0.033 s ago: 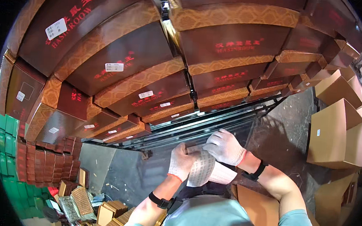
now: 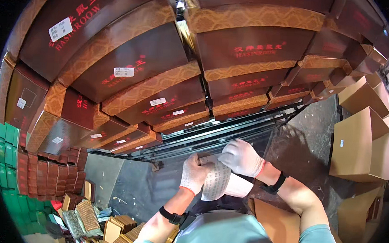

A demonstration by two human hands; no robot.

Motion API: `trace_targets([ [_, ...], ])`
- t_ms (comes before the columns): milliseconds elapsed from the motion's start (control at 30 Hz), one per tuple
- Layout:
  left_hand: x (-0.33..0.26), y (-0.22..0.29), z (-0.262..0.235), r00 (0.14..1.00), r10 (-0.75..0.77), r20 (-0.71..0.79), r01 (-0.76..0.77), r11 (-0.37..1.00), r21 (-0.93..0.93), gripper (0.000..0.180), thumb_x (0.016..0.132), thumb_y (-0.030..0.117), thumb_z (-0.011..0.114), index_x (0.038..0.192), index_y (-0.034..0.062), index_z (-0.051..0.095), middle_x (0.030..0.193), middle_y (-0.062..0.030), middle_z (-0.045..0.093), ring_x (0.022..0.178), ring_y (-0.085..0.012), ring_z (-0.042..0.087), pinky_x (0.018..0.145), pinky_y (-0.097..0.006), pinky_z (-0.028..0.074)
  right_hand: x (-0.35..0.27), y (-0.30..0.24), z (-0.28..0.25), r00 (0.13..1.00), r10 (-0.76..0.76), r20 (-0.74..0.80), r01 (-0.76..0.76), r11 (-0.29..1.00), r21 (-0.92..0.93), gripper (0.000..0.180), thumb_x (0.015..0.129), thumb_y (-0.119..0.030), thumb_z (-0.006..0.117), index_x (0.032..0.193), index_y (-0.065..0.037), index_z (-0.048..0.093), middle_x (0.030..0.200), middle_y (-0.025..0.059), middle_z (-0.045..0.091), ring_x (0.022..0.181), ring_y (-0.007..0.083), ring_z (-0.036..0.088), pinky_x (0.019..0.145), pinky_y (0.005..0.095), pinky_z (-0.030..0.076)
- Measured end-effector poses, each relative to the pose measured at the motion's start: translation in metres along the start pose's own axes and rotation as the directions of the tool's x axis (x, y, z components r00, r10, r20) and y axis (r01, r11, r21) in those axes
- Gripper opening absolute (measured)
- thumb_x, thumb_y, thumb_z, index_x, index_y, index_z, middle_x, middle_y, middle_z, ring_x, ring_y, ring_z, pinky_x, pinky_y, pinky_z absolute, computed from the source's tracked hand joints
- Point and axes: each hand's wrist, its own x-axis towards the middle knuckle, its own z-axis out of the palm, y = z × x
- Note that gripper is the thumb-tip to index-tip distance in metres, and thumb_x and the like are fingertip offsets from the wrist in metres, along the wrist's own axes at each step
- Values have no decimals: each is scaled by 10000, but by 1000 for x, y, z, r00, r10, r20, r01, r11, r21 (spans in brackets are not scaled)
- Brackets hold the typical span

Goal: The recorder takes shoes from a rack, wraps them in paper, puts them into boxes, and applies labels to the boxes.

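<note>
In front of my body I hold a strip of printed white labels (image 2: 216, 182) that curls down in a loop, with a blank white tail (image 2: 238, 186) hanging to its right. My left hand (image 2: 195, 170), in a pale work glove, is closed on the strip's left edge with thumb and fingers. My right hand (image 2: 240, 157), gloved too, has its fingers curled together at the strip's upper right end. Its fingertips are partly hidden, so a single label between them cannot be made out. Dark bands circle both wrists.
Dark brown boxes (image 2: 249, 46) with patterned orange edges stand stacked on a metal rack (image 2: 193, 139) ahead, some bearing white labels. Open cardboard cartons (image 2: 350, 146) are at the right. Red-brown boxes (image 2: 51, 177), green boxes (image 2: 6, 140) and loose packing pieces (image 2: 88, 215) lie left.
The strip's blank tail has swung slightly left. Both hands keep their hold, almost in the same place.
</note>
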Motion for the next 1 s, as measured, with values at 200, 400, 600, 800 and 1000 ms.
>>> trace_targets([
  [200,0,-11,-17,997,70,-28,-70,997,13,299,906,26,826,1190,-23,747,1089,-132,807,983,-188,775,890,-330,618,17,75,20,598,652,-467,-693,713,108,198,921,-192,876,891,-62,729,881,117,731,846,345,722,777,442,591],
  [400,-10,2,-40,992,127,18,-127,967,222,367,876,61,844,1212,-47,742,1084,-107,789,991,-152,743,884,-315,608,48,44,-14,631,393,-669,-489,871,51,246,888,21,867,999,-40,656,929,142,710,849,332,734,793,404,596],
  [600,-6,19,-31,959,242,150,-249,968,32,500,940,88,801,1409,-9,659,1188,-190,791,1083,-219,785,941,-366,612,38,65,-33,331,522,-786,-624,746,233,290,868,-24,898,1055,1,678,1007,132,729,918,305,712,866,433,594],
  [800,3,64,-16,922,312,231,-335,940,68,502,952,98,818,1413,19,636,986,-133,774,884,-171,732,842,-346,594,39,-50,-31,836,535,-125,-441,789,427,256,876,-167,885,1116,-118,812,1102,83,748,1021,312,731,914,451,615],
  [1000,8,92,-7,902,343,263,-393,903,173,337,919,45,825,1228,-16,704,1130,-121,779,1055,-167,728,963,-345,584,44,-39,-46,942,222,-252,-201,974,107,150,870,-140,839,1016,-159,808,1073,26,731,1018,271,705,923,427,572],
])
